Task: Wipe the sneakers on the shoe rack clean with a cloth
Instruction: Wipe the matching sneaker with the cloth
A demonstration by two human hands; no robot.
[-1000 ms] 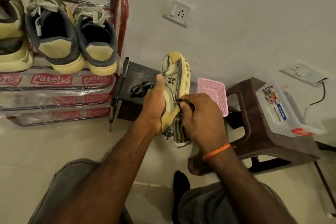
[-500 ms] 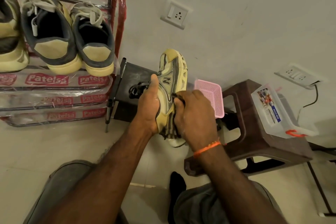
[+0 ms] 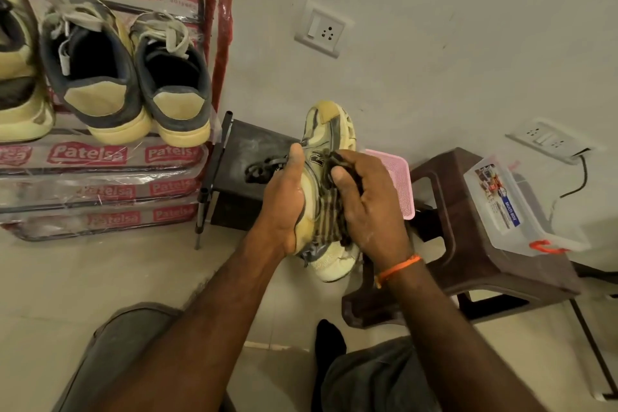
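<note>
A cream and grey sneaker [image 3: 329,130] with black laces is held upright in front of me, toe down. My left hand [image 3: 284,201] grips its left side, thumb along the upper. My right hand [image 3: 364,197] grips a dark striped cloth [image 3: 329,217] and presses it against the sneaker's side near the logo. On the shoe rack [image 3: 100,157] at the left stand two grey and cream sneakers [image 3: 110,77], heels toward me, and part of another cream shoe [image 3: 16,84] at the frame's left edge.
A dark box [image 3: 247,157] stands behind the held sneaker, with a pink basket [image 3: 398,177] to its right. A brown plastic stool [image 3: 468,237] carries a clear lidded box [image 3: 515,204]. Wall sockets [image 3: 322,28] sit on the grey wall. My knees are below.
My right hand has slid the cloth up the sneaker's side toward the logo. The left hand keeps its hold on the shoe.
</note>
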